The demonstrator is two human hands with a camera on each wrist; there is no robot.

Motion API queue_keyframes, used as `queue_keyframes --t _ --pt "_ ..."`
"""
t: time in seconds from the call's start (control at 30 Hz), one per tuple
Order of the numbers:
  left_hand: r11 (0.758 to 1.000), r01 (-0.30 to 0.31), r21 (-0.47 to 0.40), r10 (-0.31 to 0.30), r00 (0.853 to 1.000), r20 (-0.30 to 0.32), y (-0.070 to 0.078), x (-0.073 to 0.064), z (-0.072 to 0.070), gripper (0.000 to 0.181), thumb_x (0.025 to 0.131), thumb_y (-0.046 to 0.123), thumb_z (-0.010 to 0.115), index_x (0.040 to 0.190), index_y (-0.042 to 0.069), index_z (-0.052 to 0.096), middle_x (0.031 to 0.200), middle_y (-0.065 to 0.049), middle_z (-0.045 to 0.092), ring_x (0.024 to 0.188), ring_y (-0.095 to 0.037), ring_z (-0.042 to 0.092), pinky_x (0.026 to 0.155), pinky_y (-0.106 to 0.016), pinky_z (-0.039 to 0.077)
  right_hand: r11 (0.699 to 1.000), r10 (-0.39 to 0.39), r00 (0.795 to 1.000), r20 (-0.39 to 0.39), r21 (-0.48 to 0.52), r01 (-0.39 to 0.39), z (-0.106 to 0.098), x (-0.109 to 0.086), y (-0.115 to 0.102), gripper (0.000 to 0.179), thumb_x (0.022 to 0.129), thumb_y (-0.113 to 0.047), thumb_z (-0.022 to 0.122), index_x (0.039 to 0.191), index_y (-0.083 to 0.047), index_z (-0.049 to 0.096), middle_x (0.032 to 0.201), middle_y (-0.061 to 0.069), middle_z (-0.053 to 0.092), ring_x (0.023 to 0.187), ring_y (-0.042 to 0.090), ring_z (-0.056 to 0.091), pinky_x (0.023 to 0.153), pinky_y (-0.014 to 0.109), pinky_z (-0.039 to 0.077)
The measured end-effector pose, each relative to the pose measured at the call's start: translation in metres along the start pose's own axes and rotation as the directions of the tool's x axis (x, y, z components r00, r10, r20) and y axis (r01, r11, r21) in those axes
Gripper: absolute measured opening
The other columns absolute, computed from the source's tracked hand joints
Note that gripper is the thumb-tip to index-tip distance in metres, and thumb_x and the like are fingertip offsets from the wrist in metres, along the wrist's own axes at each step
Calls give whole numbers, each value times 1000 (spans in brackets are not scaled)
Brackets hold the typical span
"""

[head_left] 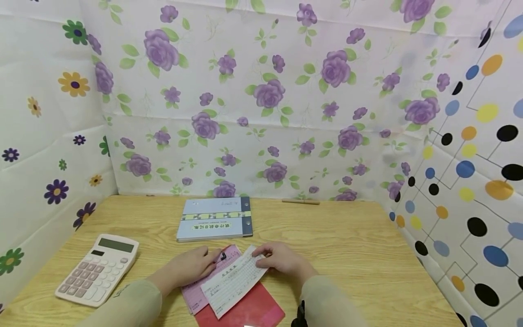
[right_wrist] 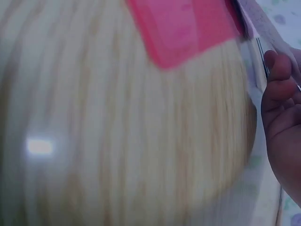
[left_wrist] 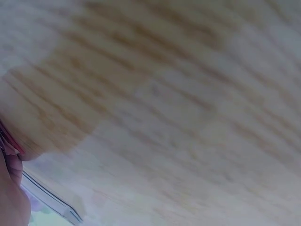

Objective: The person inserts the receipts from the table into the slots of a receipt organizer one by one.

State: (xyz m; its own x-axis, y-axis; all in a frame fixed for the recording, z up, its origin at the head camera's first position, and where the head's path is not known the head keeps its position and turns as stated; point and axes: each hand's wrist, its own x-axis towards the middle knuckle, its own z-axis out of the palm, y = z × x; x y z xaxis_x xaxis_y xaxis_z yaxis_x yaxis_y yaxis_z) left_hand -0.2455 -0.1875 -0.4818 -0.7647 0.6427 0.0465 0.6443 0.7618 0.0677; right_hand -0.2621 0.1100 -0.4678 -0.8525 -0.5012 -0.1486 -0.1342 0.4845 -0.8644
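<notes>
My left hand [head_left: 195, 267] grips a stack of pink printed forms [head_left: 193, 296] near its top edge, beside a small black clip [head_left: 223, 256]. Between the fingertips and thumb of my right hand [head_left: 282, 260], a white printed slip with a grid [head_left: 234, 284] is pinched at its upper right corner. The slip slants across the pink forms. Beneath both papers lies a red plastic folder [head_left: 258, 305]; it also shows as a pink-red corner [right_wrist: 171, 35] in the right wrist view. Only a sliver of the left hand [left_wrist: 14, 202] enters the left wrist view.
A blue account book [head_left: 214, 229] lies behind the papers. To the left is a white calculator [head_left: 98, 270] with pinkish keys. A thin brown pen [head_left: 301, 202] lies at the table's back edge. Patterned cloth walls [head_left: 261, 136] enclose the wooden table [head_left: 359, 254].
</notes>
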Motion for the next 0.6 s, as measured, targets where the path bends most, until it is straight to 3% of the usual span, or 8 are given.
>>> queue_keyframes --t 0.17,0.37,0.6 --pt "999 32 -16 -32 999 13 2 0 -1 46 97 31 50 139 12 45 89 -3 50 74 -16 52 67 -38 47 996 7 1000 22 -88 -5 10 8 -5 19 83 -23 71 102 -23 70 95 -4 59 81 14 52 68 30 45" --pt "999 32 -11 -32 999 31 2 0 -2 46 97 31 50 138 11 46 86 -1 47 69 -13 47 63 -37 44 986 -6 999 42 -165 13 21 15 -15 19 83 -24 71 102 -25 71 103 -11 61 93 12 52 84 33 42" --pt "1000 1 -5 -1 1000 1 0 0 -2 46 97 33 50 137 10 48 86 -1 46 67 -11 45 62 -35 44 962 -43 999 11 -268 44 36 21 -15 21 78 -28 75 99 -26 70 107 -9 61 101 9 52 92 33 41"
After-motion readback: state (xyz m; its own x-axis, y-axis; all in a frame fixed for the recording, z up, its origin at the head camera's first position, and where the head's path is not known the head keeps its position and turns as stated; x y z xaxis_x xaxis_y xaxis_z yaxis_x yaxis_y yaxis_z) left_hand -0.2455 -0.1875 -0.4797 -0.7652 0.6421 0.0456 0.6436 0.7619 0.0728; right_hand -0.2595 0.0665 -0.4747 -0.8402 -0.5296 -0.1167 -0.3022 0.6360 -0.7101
